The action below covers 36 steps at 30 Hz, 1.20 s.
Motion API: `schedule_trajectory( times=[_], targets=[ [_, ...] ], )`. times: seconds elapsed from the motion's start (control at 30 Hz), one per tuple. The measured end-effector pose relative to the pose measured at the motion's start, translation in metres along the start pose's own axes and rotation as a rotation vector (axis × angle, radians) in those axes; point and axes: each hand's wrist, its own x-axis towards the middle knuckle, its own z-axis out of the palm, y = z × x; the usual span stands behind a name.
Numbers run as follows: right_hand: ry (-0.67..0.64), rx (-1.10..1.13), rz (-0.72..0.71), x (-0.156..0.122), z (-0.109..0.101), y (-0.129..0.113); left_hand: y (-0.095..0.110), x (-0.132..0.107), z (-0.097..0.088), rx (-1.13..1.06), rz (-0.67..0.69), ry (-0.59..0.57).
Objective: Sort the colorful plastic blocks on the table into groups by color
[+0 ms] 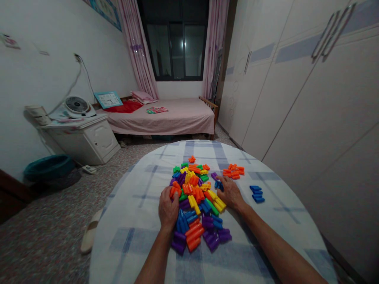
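- Our left hand [168, 209] lies curled over the pile of coloured pieces [197, 195] mid-counter [142, 236]; whether it grips any, we cannot tell.
- Our right hand [231, 194] pinches a blue piece [219, 184] at the pile's right edge.

One worktop [142, 236] carries one mixed heap of pegs [197, 197], too many to count, one small orange cluster [233, 171], too bunched to count, and four blue pegs [257, 194]. One left hand [168, 209], one right hand [231, 194]. One bed [177, 116], one fan [77, 105].
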Motion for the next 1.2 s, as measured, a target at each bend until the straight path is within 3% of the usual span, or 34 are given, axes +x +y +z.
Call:
schedule_trajectory(
  times=[0.2,0.37,0.47,0.57,0.67,0.83,1.2],
  targets=[
    [-0.015,-0.140,0.112,-0.031,-0.015,0.012,0.003,0.000,-0.002,0.017,-0.002,-0.007],
    [0.055,-0.289,0.238,-0.055,-0.028,0.023,0.002,0.000,-0.002,0.014,0.019,0.005],
    [0.151,-0.259,0.260,-0.059,-0.036,0.023,0.003,0.000,-0.002,0.007,0.017,0.009],
    [0.210,-0.057,0.149,-0.059,-0.041,0.004,0.005,0.000,-0.002,0.011,0.019,0.021],
    [0.164,0.184,-0.057,-0.059,-0.039,-0.032,0.006,0.001,-0.003,0.026,0.026,0.028],
    [0.022,0.233,-0.175,-0.064,-0.028,-0.076,0.007,0.000,-0.005,0.039,0.033,0.012],
    [0.006,0.269,-0.098,-0.061,-0.021,-0.072,0.002,0.001,-0.003,0.043,0.015,-0.006]
  ],
)
